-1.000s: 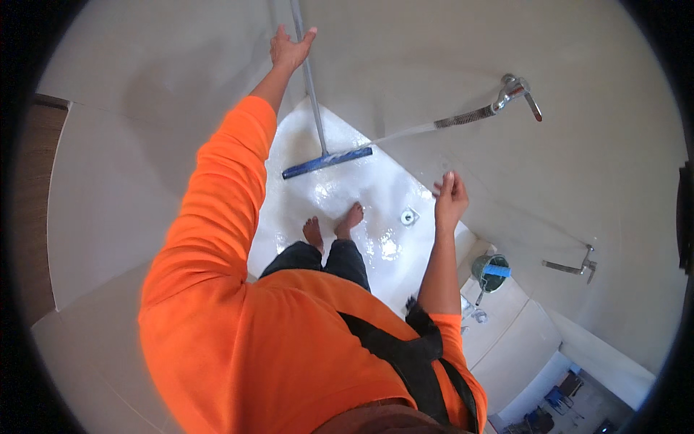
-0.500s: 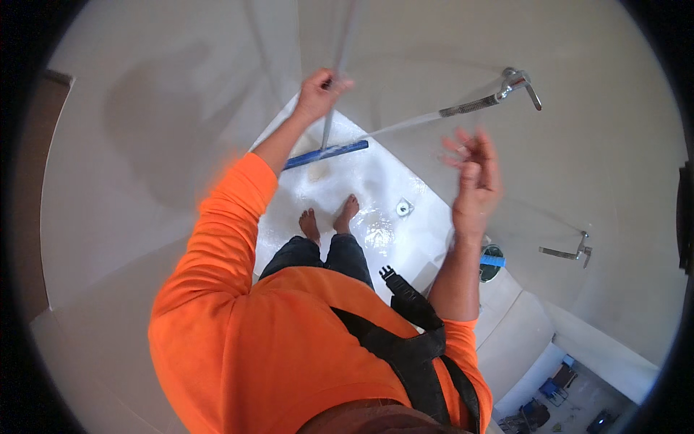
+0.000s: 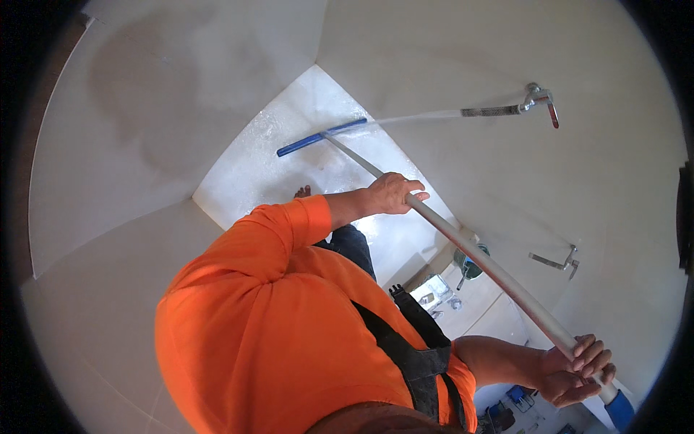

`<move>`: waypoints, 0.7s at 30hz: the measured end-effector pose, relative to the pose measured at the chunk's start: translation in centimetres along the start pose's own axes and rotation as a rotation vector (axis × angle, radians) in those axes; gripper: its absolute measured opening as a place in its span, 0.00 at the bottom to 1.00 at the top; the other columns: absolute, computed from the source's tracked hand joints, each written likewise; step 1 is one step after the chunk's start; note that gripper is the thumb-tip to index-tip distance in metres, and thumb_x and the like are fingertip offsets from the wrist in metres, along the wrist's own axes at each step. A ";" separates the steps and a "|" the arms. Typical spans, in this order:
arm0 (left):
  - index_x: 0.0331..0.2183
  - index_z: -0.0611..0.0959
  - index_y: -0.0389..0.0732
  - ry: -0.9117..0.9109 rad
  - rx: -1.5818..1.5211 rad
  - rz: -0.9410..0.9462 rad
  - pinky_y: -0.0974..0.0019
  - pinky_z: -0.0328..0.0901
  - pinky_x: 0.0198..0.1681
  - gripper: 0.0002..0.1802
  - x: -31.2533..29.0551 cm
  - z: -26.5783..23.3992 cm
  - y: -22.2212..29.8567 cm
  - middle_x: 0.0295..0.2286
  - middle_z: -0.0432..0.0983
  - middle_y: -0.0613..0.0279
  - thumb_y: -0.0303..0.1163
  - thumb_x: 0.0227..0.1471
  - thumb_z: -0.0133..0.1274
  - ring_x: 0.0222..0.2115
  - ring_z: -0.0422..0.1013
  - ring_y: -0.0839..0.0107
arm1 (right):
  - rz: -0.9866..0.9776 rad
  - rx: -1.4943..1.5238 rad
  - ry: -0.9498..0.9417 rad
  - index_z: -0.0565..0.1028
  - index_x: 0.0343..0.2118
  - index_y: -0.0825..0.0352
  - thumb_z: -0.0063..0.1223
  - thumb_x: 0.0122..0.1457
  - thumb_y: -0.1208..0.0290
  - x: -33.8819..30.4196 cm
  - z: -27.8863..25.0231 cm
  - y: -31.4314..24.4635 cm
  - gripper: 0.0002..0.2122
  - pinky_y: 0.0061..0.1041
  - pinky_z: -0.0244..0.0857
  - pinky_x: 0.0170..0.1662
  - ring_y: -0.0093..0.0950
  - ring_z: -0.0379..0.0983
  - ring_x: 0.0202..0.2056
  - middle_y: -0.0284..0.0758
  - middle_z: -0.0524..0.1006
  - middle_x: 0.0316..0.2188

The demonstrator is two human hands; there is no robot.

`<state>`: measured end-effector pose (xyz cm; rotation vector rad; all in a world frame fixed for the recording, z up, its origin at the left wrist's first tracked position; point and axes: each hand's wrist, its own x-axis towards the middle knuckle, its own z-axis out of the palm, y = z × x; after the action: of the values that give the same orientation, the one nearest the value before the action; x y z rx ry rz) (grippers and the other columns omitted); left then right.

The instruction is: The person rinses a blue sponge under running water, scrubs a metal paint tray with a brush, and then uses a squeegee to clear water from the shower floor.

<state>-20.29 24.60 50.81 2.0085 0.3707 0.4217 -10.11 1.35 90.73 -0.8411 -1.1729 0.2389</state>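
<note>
A floor squeegee has its blue blade (image 3: pixel 300 145) on the wet white floor, near the far corner. Its silver pole (image 3: pixel 473 253) slants from the blade toward the lower right and ends in a blue grip (image 3: pixel 619 411). Partway along the pole, my left hand (image 3: pixel 392 193) is closed round it. My right hand (image 3: pixel 578 369) grips the pole near its upper end, just before the blue grip. Water streams across from a metal tap (image 3: pixel 536 96) with a ribbed spout (image 3: pixel 491 111) and falls by the blade.
Light walls meet behind the blade. A second tap (image 3: pixel 567 262) sticks out of the right wall. Below it stands a dark green bucket (image 3: pixel 470 262), near a ledge with small items. One bare foot (image 3: pixel 303 192) shows on the wet floor.
The pole has swung from near upright to a slant toward the lower right. My right hand, empty and open before, now holds it. My left hand has come nearer and to the right.
</note>
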 end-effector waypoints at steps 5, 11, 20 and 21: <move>0.35 0.83 0.44 0.072 0.225 -0.112 0.51 0.68 0.39 0.15 -0.6 0.9 -2.3 0.25 0.79 0.47 0.44 0.54 0.54 0.30 0.75 0.49 | 0.141 0.038 0.363 0.67 0.34 0.68 0.55 0.57 0.48 -1.6 -3.7 0.1 0.23 0.29 0.55 0.38 0.25 0.60 0.30 0.33 0.61 0.29; 0.33 0.82 0.42 -0.047 0.410 -0.183 0.52 0.67 0.41 0.16 0.6 1.9 -9.0 0.25 0.79 0.49 0.45 0.54 0.52 0.31 0.75 0.52 | 0.324 0.026 0.744 0.67 0.17 0.59 0.41 0.67 0.52 -9.0 -12.0 6.8 0.22 0.25 0.53 0.25 0.22 0.55 0.16 0.27 0.62 0.13; 0.43 0.82 0.48 -0.113 0.621 -0.502 0.49 0.50 0.62 0.14 2.2 11.6 -17.9 0.43 0.76 0.54 0.36 0.56 0.47 0.48 0.68 0.57 | 0.504 0.108 0.771 0.61 0.17 0.57 0.41 0.66 0.60 -20.0 -20.4 14.7 0.18 0.33 0.58 0.38 0.24 0.58 0.21 0.27 0.60 0.14; 0.43 0.81 0.49 -0.130 0.622 -0.538 0.47 0.47 0.63 0.14 2.5 13.1 -17.0 0.44 0.75 0.54 0.36 0.56 0.47 0.49 0.67 0.56 | 0.526 0.096 0.795 0.61 0.17 0.57 0.41 0.66 0.60 -21.2 -21.8 14.4 0.18 0.33 0.58 0.38 0.24 0.59 0.21 0.27 0.61 0.14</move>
<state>-13.63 22.96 30.38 2.3882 1.0231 -0.1913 4.19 -10.92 62.82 -1.0165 -0.1863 0.3426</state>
